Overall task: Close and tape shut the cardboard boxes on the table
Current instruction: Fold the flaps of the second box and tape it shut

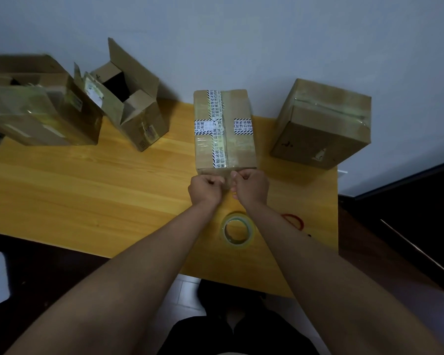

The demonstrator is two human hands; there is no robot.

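Note:
A closed cardboard box (237, 147) with black-and-white printed tape stands at the middle of the yellow wooden table (113, 188). Clear tape runs down its near face. My left hand (205, 188) and my right hand (250, 187) are both fisted at the box's near bottom edge, pinching a strip of clear tape (227, 179) between them. A roll of clear tape (237, 230) lies flat on the table just behind my wrists. A taped-shut box (323, 124) stands at the right. An open box (133, 103) with raised flaps stands at the back left.
A larger box (36, 106) with loose flaps lies at the far left. A red ring (294, 221) lies on the table by my right forearm. A grey wall is behind the table. Dark furniture stands to the right, a white sheet lies at lower left.

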